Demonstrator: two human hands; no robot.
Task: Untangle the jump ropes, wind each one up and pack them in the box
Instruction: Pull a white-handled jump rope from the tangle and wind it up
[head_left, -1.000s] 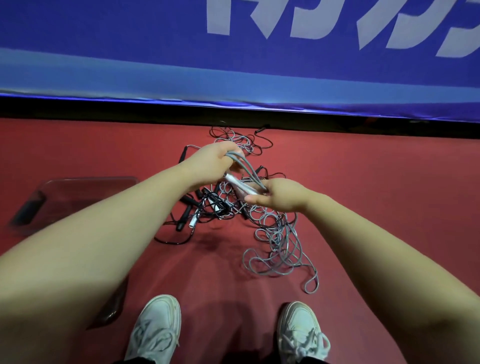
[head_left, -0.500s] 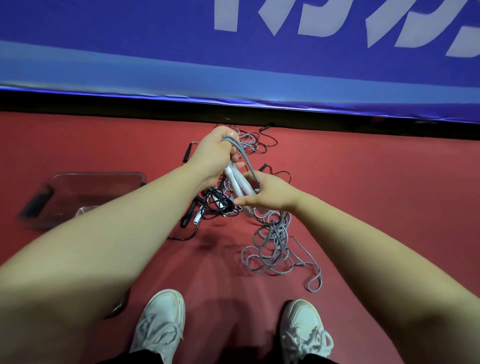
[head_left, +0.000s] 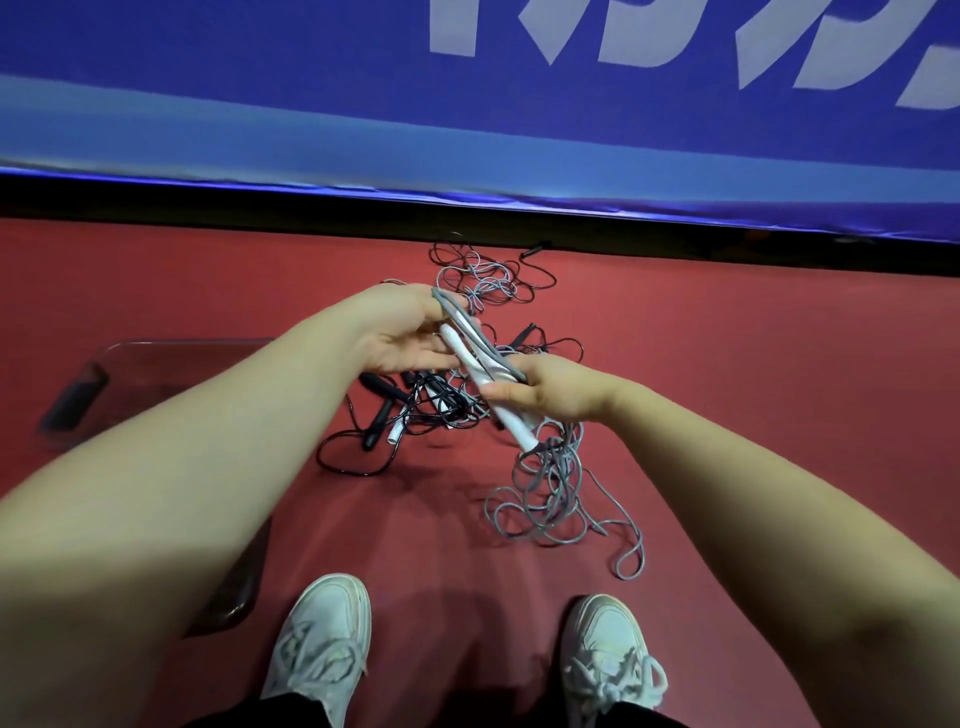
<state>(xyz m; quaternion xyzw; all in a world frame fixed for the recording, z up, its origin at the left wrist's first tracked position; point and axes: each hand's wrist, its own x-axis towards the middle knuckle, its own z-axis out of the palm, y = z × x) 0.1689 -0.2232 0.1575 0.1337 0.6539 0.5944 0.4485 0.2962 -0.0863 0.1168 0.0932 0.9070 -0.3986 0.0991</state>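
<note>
Early stage. Right hand (head_left: 553, 397) grips the white handles (head_left: 521, 432); left hand (head_left: 408, 332) fingers near straight, grey rope (head_left: 550, 493) hooked over. Black tangle (head_left: 410, 402) and box (head_left: 182, 343) packing pending.

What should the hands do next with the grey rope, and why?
Probably the left hand, which has a loop of the grey rope over it, should lay that loop down along the white handles that the right hand grips, then reach for more. Most of the rope lies in loose coils on the floor, so the winding is not done.
</note>
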